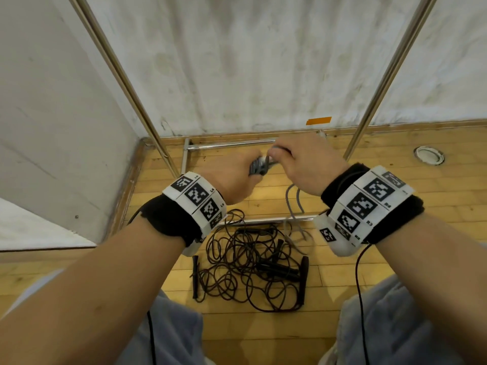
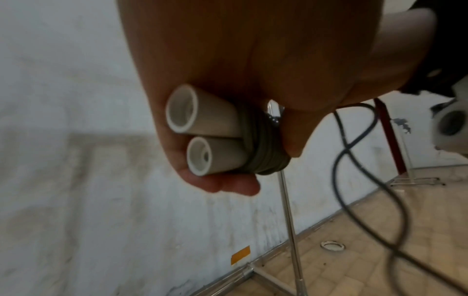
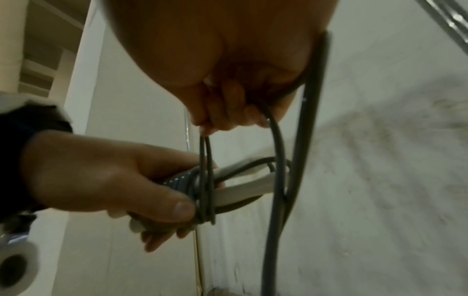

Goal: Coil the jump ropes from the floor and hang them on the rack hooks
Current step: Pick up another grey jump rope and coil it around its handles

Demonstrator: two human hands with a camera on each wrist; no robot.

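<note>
Clearly, each line below ran from the left side to the right.
Left hand: the left hand (image 1: 232, 177) was clenched around two pale tubular plastic handles (image 2: 202, 132) held side by side, thumb pressed against the turns already wound.
Wound turns: several tight loops of thin grey cord (image 3: 202, 186) sat stacked on the handles just past the thumb; to do this well, each new turn probably needed to lie beside the last, not across it.
Right hand: the right hand (image 1: 303, 164) pinched that cord between fingertips just above the handles, a loose loop passing through its curled fingers.
Slack: the grey tail (image 1: 293, 206) hung down to the wooden plank floor (image 1: 395, 206); feeding it under light tension seemed wise, so the turns would not spring loose.
Still to do: a tangled heap of dark thin ropes with black handles (image 1: 250, 267) lay on the floor between the knees.
Rack: slim chrome rack poles (image 1: 390, 75) stood ahead against the wall; no hooks showed.
</note>
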